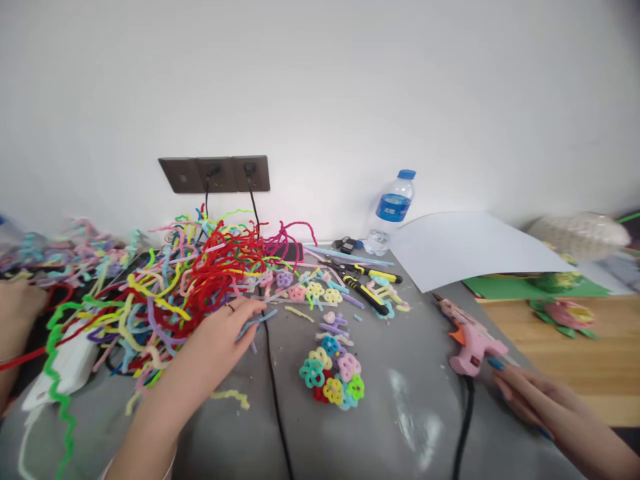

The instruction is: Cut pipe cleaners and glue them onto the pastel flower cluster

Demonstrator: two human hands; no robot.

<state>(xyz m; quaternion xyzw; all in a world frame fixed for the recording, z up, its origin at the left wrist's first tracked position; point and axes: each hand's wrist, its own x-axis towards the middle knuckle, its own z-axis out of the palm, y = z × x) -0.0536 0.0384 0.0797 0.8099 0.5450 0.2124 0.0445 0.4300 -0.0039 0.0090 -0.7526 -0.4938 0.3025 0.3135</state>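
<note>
My left hand (233, 328) reaches over the grey table at the right edge of a pile of colourful pipe cleaners (220, 257). Its fingers are closed around a short light-blue pipe cleaner (266, 317). To the right, my right hand (537, 395) is beside the rear end of a pink glue gun (475, 343), fingers loosely stretched, not around the handle. The gun lies on the table, nozzle pointing away. Between my hands sits a cluster of pipe cleaner flowers (333, 380) with a lilac coiled stem (334, 327). Loose flowers (297, 292) lie just behind it.
Yellow-black pliers (367, 293) and a water bottle (393, 210) are near the wall. White paper (475, 247) covers the back right, beside a wooden board (565, 360). A black cord (273, 373) crosses the table. At far left is another person's hand (23, 307), near a white power strip (67, 363).
</note>
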